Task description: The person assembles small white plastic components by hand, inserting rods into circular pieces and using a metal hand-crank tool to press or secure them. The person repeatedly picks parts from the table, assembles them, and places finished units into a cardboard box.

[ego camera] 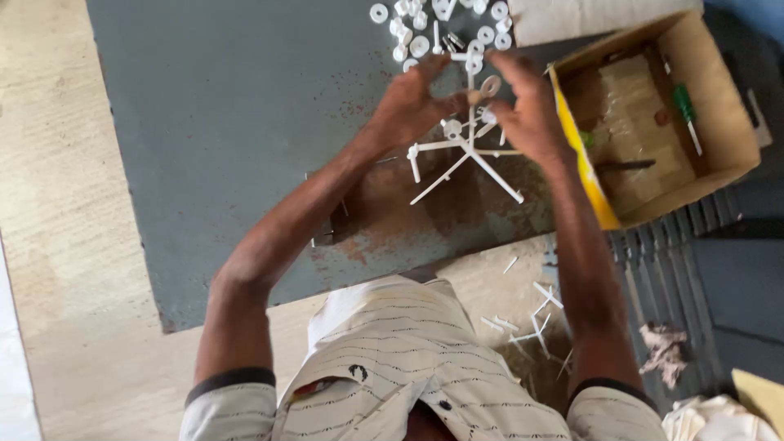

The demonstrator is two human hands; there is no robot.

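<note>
Plainly, white branched plastic sprue (465,151).

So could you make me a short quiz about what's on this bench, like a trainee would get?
1. True or false: both hands, left hand and right hand, are on the white plastic frame.
2. Where does the green screwdriver lie? A) in the cardboard box B) on the floor C) on the grey table
3. Fill in: the loose white discs lie at the table's ___ edge, away from the person.

Key
1. True; both hands grip the frame's upper part.
2. A
3. far
</note>
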